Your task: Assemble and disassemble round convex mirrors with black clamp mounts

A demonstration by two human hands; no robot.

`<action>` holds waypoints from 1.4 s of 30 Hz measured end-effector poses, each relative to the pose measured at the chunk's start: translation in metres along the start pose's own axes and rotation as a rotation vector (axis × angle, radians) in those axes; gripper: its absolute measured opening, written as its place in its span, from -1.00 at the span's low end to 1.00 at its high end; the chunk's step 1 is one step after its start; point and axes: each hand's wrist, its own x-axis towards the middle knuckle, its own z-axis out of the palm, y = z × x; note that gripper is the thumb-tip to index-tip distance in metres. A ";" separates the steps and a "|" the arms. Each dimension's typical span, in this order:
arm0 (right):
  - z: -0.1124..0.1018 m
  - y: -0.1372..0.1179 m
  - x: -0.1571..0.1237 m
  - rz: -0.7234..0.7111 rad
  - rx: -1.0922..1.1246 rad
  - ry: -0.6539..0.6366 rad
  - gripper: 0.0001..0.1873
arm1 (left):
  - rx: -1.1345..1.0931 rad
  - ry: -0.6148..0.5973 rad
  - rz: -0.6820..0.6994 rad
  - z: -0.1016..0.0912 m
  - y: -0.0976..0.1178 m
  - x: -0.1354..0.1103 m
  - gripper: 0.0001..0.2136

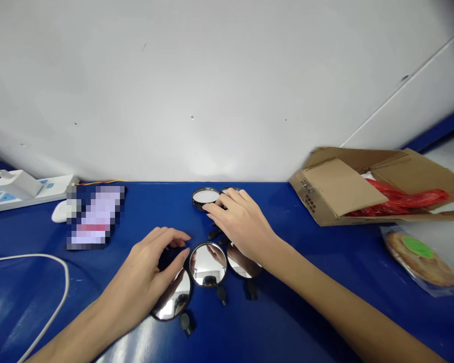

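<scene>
Hands first: how do they stand in this head view?

Left hand (142,285) lies at eight o'clock from the middle mirror (208,264), its fingers curved and slightly spread, clamped on nothing that I can see. Right hand (244,227) arches at two o'clock, its fingertips (221,201) reaching the far mirrors. Whether it grips them, I can't tell.

Where are the other mirrors?

All are round and lie on the blue tabletop (291,227). A lower mirror (173,296) sits just under the left hand at eight o'clock, and another (242,262) lies partly beneath the right hand at three. The far mirror (206,197) and a second far mirror (230,190) are at twelve, the second mostly behind the right fingers. Black mounting stems (222,295) lie among them.

Anything in the way?

Only the middle mirror, between the hands.

And around them?

At nine to ten o'clock are a power strip (30,191), a white mouse (62,212) and a pixelated object (94,217); a white cable (41,282) curves at nine. A cardboard box (340,189) holding a red plastic bag (401,199) sits at two, and a wrapped round item (419,259) lies at three.
</scene>
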 end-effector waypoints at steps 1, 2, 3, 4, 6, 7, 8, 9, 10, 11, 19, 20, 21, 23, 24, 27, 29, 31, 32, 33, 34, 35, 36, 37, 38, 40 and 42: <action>0.002 0.000 0.000 0.003 0.009 0.008 -0.76 | -0.002 0.003 0.001 0.000 -0.001 0.000 -0.77; 0.004 0.001 0.000 0.007 0.021 0.021 -0.75 | -0.004 0.012 0.005 0.000 -0.001 0.001 -0.77; 0.005 0.002 0.000 0.012 0.035 0.037 -0.74 | -0.004 0.025 0.011 0.000 -0.002 0.001 -0.78; 0.006 0.003 0.000 0.018 0.049 0.057 -0.73 | -0.004 0.041 0.015 0.000 -0.003 0.001 -0.78; 0.004 0.004 -0.001 0.032 0.077 0.095 -0.72 | 0.001 0.078 0.022 -0.001 -0.004 0.002 -0.78; 0.001 0.003 -0.002 0.036 0.092 0.121 -0.73 | 0.001 0.102 0.023 -0.001 -0.004 0.002 -0.76; -0.003 0.001 -0.002 0.037 0.114 0.154 -0.73 | -0.009 0.130 0.019 -0.001 -0.004 0.001 -0.75; -0.008 -0.002 -0.003 0.030 0.143 0.192 -0.74 | -0.038 0.155 0.009 -0.002 -0.003 0.001 -0.74; -0.013 -0.007 -0.005 0.016 0.180 0.241 -0.75 | -0.097 0.175 -0.010 -0.003 -0.003 0.001 -0.73; -0.019 -0.013 -0.007 -0.006 0.221 0.282 -0.75 | -0.191 0.185 -0.036 -0.004 -0.002 0.001 -0.71; -0.042 -0.044 -0.022 -0.129 0.340 0.258 -0.80 | -0.966 -0.097 -0.286 -0.008 0.009 0.007 -0.71; -0.042 -0.039 -0.023 -0.100 0.404 0.242 -0.78 | -0.966 -0.099 -0.293 -0.008 0.010 0.008 -0.73; -0.043 -0.032 -0.025 -0.049 0.471 0.230 -0.76 | -0.961 -0.081 -0.296 -0.008 0.011 0.008 -0.73; -0.043 -0.014 -0.029 0.090 0.572 0.189 -0.81 | -0.937 -0.017 -0.311 -0.008 0.011 0.010 -0.71; -0.043 -0.005 -0.032 0.200 0.560 0.170 -0.83 | -0.923 0.010 -0.322 -0.008 0.010 0.011 -0.69; -0.042 0.019 -0.040 0.410 0.415 0.023 -0.83 | -0.886 0.033 -0.346 -0.007 0.006 0.012 -0.66; -0.041 0.029 -0.044 0.455 0.369 -0.050 -0.83 | -0.861 0.019 -0.341 -0.006 0.004 0.011 -0.67; -0.042 0.032 -0.045 0.468 0.356 -0.110 -0.88 | -0.835 -0.004 -0.320 -0.006 0.003 0.010 -0.68; -0.043 0.033 -0.045 0.471 0.350 -0.144 -0.91 | -0.823 -0.011 -0.313 -0.006 0.003 0.009 -0.69; -0.045 0.033 -0.044 0.477 0.342 -0.181 -0.93 | -0.815 -0.017 -0.308 -0.007 0.004 0.009 -0.70; -0.046 0.033 -0.044 0.483 0.333 -0.216 -0.95 | -0.808 -0.024 -0.303 -0.007 0.004 0.009 -0.70; -0.047 0.032 -0.043 0.487 0.327 -0.248 -0.96 | -0.802 -0.028 -0.301 -0.007 0.006 0.008 -0.70; -0.048 0.032 -0.042 0.490 0.323 -0.277 -0.95 | -0.796 -0.028 -0.306 -0.007 0.008 0.008 -0.70; -0.048 0.031 -0.042 0.490 0.319 -0.303 -0.94 | -0.791 -0.023 -0.316 -0.007 0.010 0.008 -0.70; -0.048 0.031 -0.041 0.488 0.316 -0.325 -0.93 | -0.787 -0.013 -0.329 -0.007 0.012 0.008 -0.69; -0.046 0.030 -0.040 0.483 0.311 -0.356 -0.92 | -0.779 0.017 -0.361 -0.007 0.017 0.008 -0.69; -0.045 0.029 -0.040 0.484 0.306 -0.372 -0.92 | -0.774 0.025 -0.377 -0.007 0.020 0.008 -0.68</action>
